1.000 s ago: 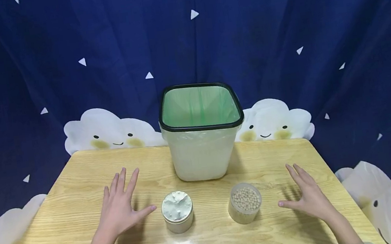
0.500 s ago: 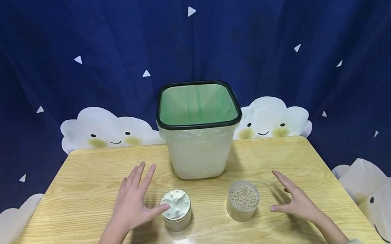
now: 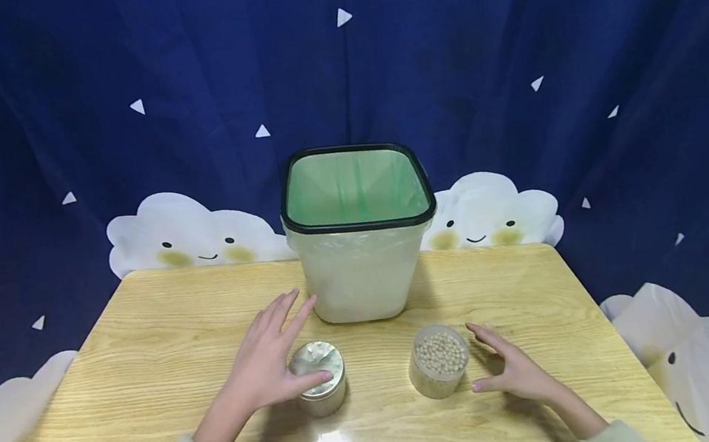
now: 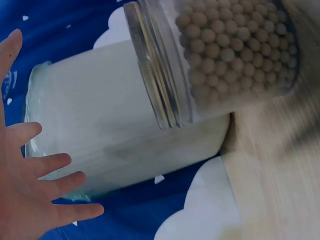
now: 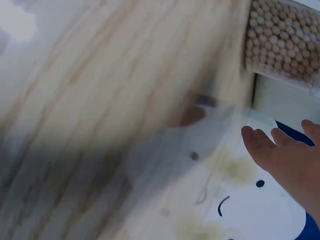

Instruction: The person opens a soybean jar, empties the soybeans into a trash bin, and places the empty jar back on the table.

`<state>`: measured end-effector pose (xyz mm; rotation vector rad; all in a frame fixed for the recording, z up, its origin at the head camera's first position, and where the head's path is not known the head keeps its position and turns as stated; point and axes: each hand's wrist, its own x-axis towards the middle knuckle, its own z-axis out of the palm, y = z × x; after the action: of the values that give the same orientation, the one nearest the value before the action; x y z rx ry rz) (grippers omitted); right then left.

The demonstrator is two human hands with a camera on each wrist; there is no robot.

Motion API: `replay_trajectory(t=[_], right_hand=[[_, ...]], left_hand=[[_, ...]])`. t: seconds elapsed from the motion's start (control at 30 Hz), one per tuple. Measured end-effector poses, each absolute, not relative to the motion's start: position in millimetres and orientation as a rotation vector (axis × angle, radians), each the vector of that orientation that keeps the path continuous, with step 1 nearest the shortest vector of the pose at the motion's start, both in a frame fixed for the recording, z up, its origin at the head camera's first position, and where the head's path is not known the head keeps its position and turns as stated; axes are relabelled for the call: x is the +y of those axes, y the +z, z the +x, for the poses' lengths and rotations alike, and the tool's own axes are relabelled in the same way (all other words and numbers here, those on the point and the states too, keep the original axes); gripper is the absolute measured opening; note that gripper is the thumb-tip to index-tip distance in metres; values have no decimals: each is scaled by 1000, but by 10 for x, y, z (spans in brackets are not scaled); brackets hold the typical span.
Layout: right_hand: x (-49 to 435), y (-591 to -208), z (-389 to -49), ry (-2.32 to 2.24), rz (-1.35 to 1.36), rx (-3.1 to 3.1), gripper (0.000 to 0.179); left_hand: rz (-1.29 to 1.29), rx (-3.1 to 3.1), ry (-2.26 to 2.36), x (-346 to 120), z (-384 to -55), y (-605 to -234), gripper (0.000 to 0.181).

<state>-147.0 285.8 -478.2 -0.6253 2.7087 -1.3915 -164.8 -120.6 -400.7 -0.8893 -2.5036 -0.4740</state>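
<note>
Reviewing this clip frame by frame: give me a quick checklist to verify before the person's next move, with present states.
1. Silver-topped jar upright on the table: ok.
2. Jar of pale balls upright, balls inside: ok.
3. Clear cover on that second jar: cannot tell; its top may be open.
4. Left grip secured on the silver-topped jar: not ok; spread wide, holding nothing.
5. Right grip secured on the jar of pale balls: not ok; a gap shows in the head view.
6. Bin upright behind both jars, mouth uncovered: ok.
</note>
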Motion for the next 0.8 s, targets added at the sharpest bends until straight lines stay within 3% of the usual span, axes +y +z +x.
replay_trajectory(t=[0.17,0.57,0.8], right_hand=[[2782,-4836,-1504,-1453,-646,2622,84],[2609,-5015,-1602,-1581,-529,2348,101],[2502,-5065,-1624,-1693,-440,2294,102]], left_hand=[[-964,-2486,-476,-1106,-1670,-3950,99],[-1048,-2480,-478,-954,-1695,-3901,102],[-1092,-2505,-477,-837,-1702,-3887,102]])
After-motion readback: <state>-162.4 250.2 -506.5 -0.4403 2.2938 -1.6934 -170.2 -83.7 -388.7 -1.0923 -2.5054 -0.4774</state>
